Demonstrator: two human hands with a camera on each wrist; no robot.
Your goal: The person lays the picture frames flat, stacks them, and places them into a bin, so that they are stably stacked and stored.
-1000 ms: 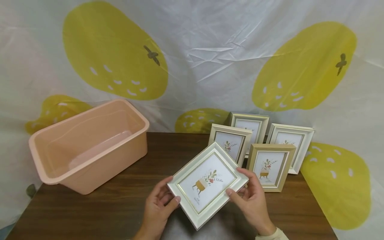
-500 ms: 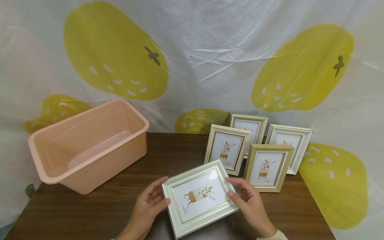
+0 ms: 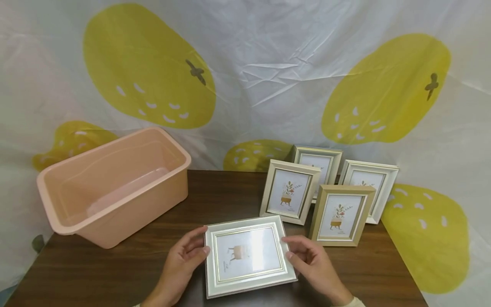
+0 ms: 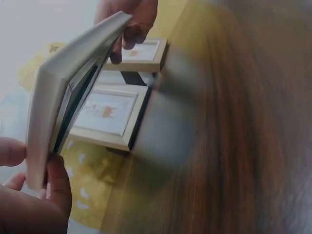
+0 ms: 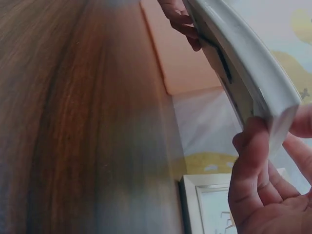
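Picture frame (image 3: 250,256) I hold is right of the pink tub (image 3: 145,209), long side going from my left hand (image 3: 179,263) to my right hand (image 3: 315,265). Both pinch its short ends; the left one is nearer the tub.

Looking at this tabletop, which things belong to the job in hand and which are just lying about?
Job in hand:
white picture frame, held by left grip and right grip
four standing frames, probably, being similar

Apparently just about:
pink tub, untouched, role uncertain
yellow-patterned backdrop
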